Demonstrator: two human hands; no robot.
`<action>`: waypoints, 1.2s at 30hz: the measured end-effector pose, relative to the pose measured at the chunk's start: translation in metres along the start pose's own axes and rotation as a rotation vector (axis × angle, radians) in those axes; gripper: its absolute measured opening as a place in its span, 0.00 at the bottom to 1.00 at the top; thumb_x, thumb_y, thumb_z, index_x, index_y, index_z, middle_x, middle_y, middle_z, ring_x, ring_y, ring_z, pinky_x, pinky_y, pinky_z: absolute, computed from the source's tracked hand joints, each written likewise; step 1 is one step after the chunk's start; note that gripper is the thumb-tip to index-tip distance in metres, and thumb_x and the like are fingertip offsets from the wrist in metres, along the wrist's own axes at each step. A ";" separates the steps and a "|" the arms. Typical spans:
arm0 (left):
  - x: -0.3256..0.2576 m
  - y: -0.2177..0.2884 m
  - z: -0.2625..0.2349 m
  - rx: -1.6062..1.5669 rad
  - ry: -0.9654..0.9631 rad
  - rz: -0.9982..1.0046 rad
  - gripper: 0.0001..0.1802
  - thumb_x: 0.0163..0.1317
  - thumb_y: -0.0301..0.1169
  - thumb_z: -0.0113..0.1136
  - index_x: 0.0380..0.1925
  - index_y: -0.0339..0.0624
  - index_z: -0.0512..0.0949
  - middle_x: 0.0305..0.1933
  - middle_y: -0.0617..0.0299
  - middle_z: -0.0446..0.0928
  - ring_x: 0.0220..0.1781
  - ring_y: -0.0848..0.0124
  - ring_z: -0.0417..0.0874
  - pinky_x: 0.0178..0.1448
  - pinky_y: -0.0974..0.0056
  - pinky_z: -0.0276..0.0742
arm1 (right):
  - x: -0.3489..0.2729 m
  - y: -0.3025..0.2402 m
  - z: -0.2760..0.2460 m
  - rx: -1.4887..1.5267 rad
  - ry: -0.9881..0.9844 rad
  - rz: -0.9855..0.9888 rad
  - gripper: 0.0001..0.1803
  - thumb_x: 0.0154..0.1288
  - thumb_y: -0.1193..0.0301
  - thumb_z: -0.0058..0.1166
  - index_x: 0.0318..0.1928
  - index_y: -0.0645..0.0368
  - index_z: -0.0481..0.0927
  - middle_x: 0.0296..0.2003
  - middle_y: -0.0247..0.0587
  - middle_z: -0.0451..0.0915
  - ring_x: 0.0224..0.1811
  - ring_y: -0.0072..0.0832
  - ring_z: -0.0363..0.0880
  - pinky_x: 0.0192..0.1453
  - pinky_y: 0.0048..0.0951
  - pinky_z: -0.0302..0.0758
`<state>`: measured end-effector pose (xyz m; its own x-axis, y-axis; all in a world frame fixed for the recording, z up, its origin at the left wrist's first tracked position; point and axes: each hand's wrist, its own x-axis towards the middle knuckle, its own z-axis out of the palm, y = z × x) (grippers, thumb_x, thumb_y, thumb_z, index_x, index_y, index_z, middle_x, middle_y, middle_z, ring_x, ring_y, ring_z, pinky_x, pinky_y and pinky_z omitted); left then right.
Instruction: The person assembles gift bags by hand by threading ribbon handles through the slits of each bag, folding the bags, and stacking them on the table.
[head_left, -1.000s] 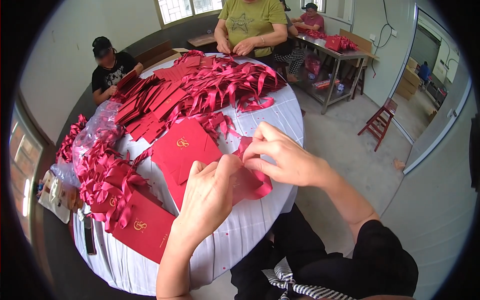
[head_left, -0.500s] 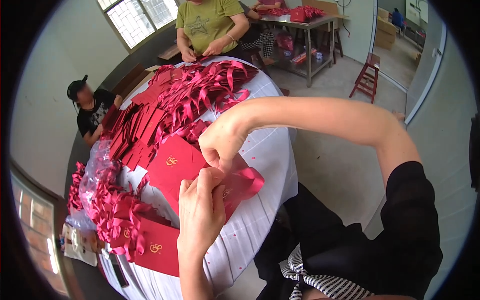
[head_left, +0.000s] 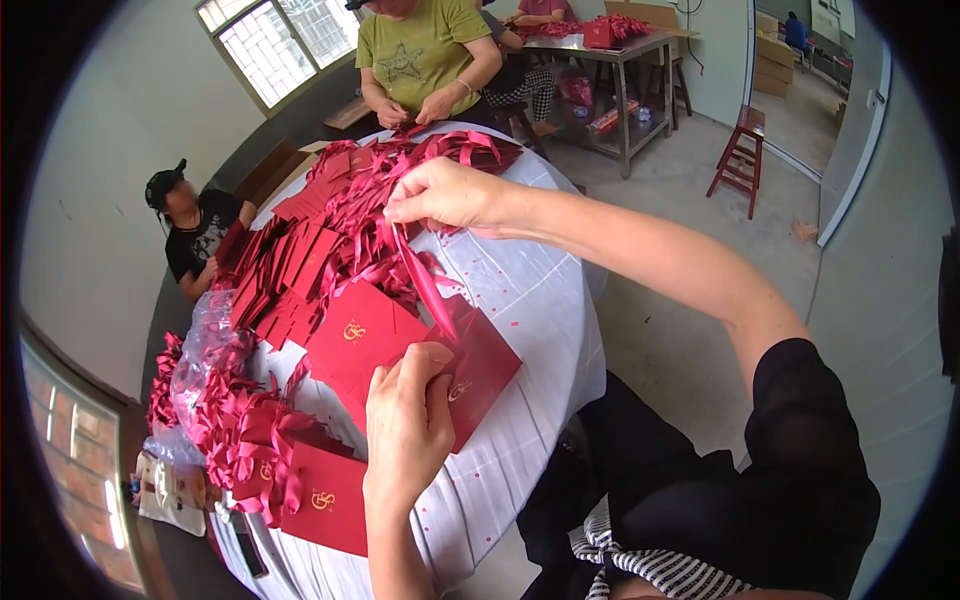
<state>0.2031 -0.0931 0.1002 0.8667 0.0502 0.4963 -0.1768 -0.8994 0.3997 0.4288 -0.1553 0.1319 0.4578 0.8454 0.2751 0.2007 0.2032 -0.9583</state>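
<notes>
My left hand (head_left: 408, 425) is closed, thumb against bent fingers, on the edge of a flat red paper bag (head_left: 490, 365) with a gold emblem. A crimson satin ribbon (head_left: 430, 288) rises taut from the bag's upper edge. Its far end is pinched in my right hand (head_left: 440, 195), held above the ribbon pile with the arm stretched forward. Beneath and to the left lies another flat red bag (head_left: 350, 330), partly covered by the held one. Where the ribbon meets the bag is partly hidden by my left fingers.
A heap of red bags with ribbons (head_left: 380, 190) spreads over the far side of the white-clothed round table (head_left: 500, 460). More ribboned bags (head_left: 240, 410) and clear plastic (head_left: 205, 335) lie left. A phone (head_left: 250, 550) rests near the edge. Two people work across the table.
My right hand has moved up and away from my left hand, drawing the ribbon from a loose loop into a straight line. The left hand stays on the bag.
</notes>
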 end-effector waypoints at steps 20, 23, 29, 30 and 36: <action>0.003 -0.002 0.009 0.195 0.000 0.023 0.04 0.56 0.22 0.57 0.33 0.38 0.75 0.20 0.56 0.72 0.24 0.61 0.73 0.36 0.60 0.65 | -0.070 0.040 0.034 -0.123 -0.034 -0.357 0.08 0.56 0.70 0.66 0.32 0.61 0.84 0.36 0.35 0.76 0.41 0.25 0.73 0.49 0.27 0.69; -0.002 -0.006 0.006 0.187 0.022 0.015 0.05 0.55 0.22 0.57 0.33 0.37 0.75 0.20 0.56 0.71 0.24 0.60 0.73 0.35 0.61 0.65 | -0.068 0.045 0.043 -0.152 0.044 -0.304 0.09 0.55 0.71 0.66 0.34 0.62 0.84 0.41 0.42 0.78 0.48 0.30 0.73 0.51 0.31 0.71; -0.003 -0.019 0.002 0.079 0.038 -0.022 0.06 0.55 0.24 0.59 0.34 0.37 0.77 0.25 0.50 0.75 0.31 0.53 0.75 0.39 0.56 0.70 | -0.067 0.057 0.060 0.016 0.074 -0.260 0.06 0.63 0.76 0.58 0.38 0.66 0.80 0.28 0.38 0.79 0.31 0.21 0.77 0.37 0.24 0.75; -0.001 -0.018 -0.007 -0.026 0.018 -0.066 0.08 0.55 0.20 0.58 0.36 0.37 0.79 0.33 0.52 0.79 0.36 0.57 0.77 0.43 0.61 0.73 | -0.066 0.063 0.060 -0.031 0.103 -0.323 0.06 0.64 0.75 0.56 0.38 0.66 0.79 0.24 0.35 0.79 0.27 0.19 0.75 0.33 0.23 0.73; -0.018 -0.042 -0.045 -0.015 0.275 -0.421 0.11 0.69 0.28 0.48 0.33 0.33 0.77 0.31 0.59 0.80 0.34 0.73 0.78 0.42 0.68 0.73 | -0.071 0.053 0.057 -0.041 0.102 -0.296 0.06 0.65 0.73 0.57 0.35 0.65 0.78 0.25 0.33 0.77 0.27 0.15 0.71 0.32 0.21 0.70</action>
<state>0.1734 -0.0365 0.1090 0.7097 0.5217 0.4734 0.1532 -0.7702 0.6191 0.3576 -0.1763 0.0576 0.4587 0.6979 0.5501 0.3720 0.4114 -0.8321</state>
